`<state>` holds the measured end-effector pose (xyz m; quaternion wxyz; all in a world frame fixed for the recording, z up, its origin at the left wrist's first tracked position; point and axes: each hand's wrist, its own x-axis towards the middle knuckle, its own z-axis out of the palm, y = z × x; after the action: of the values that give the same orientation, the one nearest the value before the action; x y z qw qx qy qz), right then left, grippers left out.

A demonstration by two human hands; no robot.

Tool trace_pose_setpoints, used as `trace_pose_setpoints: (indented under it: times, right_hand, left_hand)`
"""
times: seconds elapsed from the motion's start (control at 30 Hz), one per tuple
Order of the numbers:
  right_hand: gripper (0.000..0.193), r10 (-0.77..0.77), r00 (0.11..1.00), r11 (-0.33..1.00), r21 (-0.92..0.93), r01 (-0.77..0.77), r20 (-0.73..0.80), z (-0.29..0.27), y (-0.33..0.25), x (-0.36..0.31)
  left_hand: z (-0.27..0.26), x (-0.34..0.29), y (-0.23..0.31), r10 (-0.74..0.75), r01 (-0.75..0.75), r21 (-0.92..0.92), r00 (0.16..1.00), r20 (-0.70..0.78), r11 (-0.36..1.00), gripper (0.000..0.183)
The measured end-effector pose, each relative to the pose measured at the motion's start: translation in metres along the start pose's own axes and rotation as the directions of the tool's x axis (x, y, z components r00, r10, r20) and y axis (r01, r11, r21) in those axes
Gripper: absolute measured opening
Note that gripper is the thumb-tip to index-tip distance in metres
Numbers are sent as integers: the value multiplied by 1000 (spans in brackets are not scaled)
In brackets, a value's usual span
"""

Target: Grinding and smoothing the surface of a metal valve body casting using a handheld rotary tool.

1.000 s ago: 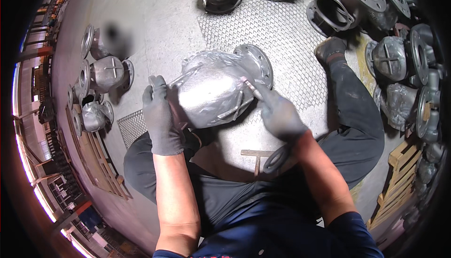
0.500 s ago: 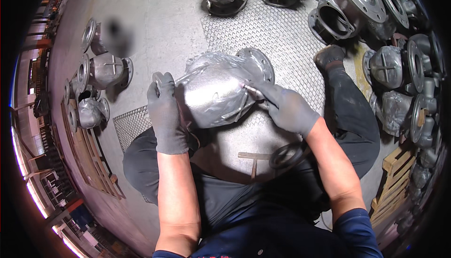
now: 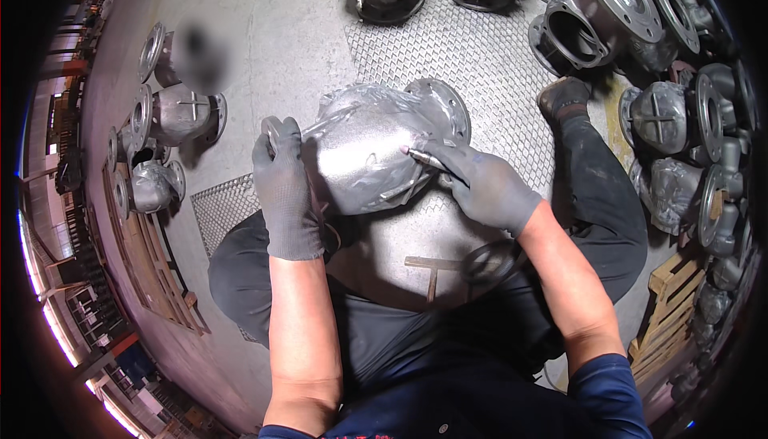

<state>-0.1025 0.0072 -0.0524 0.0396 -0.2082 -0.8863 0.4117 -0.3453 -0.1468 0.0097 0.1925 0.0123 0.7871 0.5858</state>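
Observation:
A grey cast-metal valve body [image 3: 360, 163] lies between my knees, with a round bolt-holed flange at its far right and rough ribs along its side. My gloved left hand [image 3: 283, 187] is closed around the flange at its left end; part of that flange shows above the fingers. In my gloved right hand [image 3: 490, 187] is a slim pencil grinder [image 3: 424, 157], its small pink tip at the bright, smooth upper face of the casting. Whether the tip touches the metal I cannot tell. My right fingers hide the rear of the tool.
Diamond-plate sheet [image 3: 416, 47] covers floor beyond the casting. A T-shaped metal bar [image 3: 432, 263] and a black coiled hose [image 3: 490, 261] are near my lap. Several flanged castings [image 3: 660, 115] crowd the right; others [image 3: 180, 113] stand left. Wooden pallets [image 3: 670, 303] lie at both sides.
The grinder's tip has moved slightly left and down across the casting's face with my right hand. My left hand keeps its hold on the flange.

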Motion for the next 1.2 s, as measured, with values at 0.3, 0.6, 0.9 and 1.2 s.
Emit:
trace_pose_setpoints:
  times: [0.3, 0.6, 0.9, 1.2]
  right_hand:
    - [61, 209, 951, 971, 164, -174, -226, 58, -28, -28]
    - [61, 193, 963, 973, 164, -163, -189, 67, -22, -24]
    - [55, 231, 968, 946, 256, -201, -95, 45, 5, -17]
    - [61, 132, 977, 985, 132, -110, -165, 47, 18, -13]
  left_hand:
    - [3, -4, 8, 10, -8, 86, 1000, -14, 996, 85]
    - [3, -5, 10, 14, -10, 118, 999, -33, 993, 86]
    - [-2, 1, 2, 37, -36, 15, 999, -20, 999, 86]
    - [5, -5, 9, 21, -22, -45, 999, -28, 999, 82]
